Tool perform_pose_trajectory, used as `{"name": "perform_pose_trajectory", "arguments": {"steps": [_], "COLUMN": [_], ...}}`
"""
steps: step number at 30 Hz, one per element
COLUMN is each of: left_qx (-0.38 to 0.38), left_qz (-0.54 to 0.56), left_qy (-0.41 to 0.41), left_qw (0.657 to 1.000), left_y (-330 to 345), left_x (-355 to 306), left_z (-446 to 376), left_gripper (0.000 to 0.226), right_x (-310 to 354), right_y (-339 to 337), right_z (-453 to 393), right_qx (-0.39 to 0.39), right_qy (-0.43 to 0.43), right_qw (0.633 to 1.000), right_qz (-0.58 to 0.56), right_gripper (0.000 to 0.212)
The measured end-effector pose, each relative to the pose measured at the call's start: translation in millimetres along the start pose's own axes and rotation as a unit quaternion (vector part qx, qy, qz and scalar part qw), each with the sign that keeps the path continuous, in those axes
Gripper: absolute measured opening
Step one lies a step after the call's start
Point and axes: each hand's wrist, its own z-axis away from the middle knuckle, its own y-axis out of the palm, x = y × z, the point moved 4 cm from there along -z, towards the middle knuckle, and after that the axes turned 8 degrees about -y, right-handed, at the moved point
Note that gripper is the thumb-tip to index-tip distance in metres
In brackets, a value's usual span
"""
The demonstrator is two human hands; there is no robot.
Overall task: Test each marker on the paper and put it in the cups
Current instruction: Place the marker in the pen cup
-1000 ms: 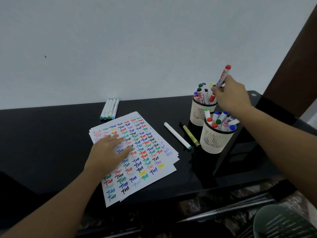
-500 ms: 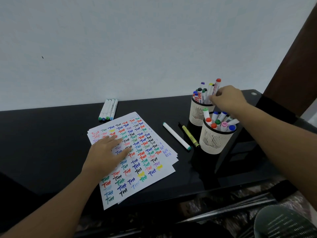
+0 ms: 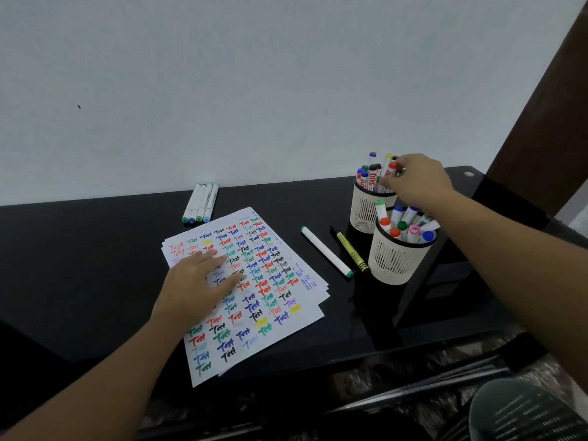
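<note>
Lowered into the far cup [image 3: 366, 211], the red-capped marker [image 3: 390, 173] stays in the right hand [image 3: 416, 183] pinching grip (left hand [image 3: 194, 288] flat on paper [image 3: 286, 313]).

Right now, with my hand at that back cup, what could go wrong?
1. The back cup is crowded; the right hand, pushing the red-capped marker in, might tip it.
2. The white marker and yellow marker lie loose by the front cup; your arm could knock them.
</note>
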Motion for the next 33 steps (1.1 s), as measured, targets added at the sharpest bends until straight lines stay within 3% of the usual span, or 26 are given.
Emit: {"name": "perform_pose_trajectory", "arguments": {"steps": [4, 9, 14, 17, 22, 25, 29, 33], "left_qx": [0.002, 0.007, 0.025, 0.042, 0.104, 0.048, -0.006, -0.022], "left_qz": [0.005, 0.016, 0.077, 0.11, 0.155, 0.096, -0.028, -0.004], "left_qy": [-0.005, -0.006, -0.033, -0.048, -0.087, -0.061, -0.082, -0.084], "left_qw": [1.0, 1.0, 0.996, 0.992, 0.979, 0.992, 0.996, 0.996], "left_y": [-1, 0, -4, -8, -17, -28, -29, -23], "left_x": [-1, 0, 2, 4, 11, 18, 47, 63], "left_z": [0, 0, 0, -3, -16, -23, -25, -19], "left_gripper": [0.083, 0.082, 0.078, 0.07, 0.049, 0.048, 0.073, 0.072], "right_x": [0, 8, 49, 83, 135, 157, 173, 179], "right_y": [2, -1, -5, 7, 48, 84, 139, 178], "right_z": [-1, 13, 28, 33, 47, 53, 62, 58], "right_qx": [0.048, -0.011, -0.058, -0.018, 0.129, 0.189, 0.25, 0.245], "right_qy": [0.025, 0.018, -0.089, -0.15, -0.227, -0.242, -0.241, -0.259], "right_qw": [0.999, 1.0, 0.994, 0.988, 0.965, 0.952, 0.938, 0.934], "right_qz": [0.005, -0.008, -0.008, -0.02, -0.001, 0.005, -0.004, 0.014], "right_gripper": [0.033, 0.052, 0.032, 0.022, 0.025, 0.028, 0.036, 0.033]}}
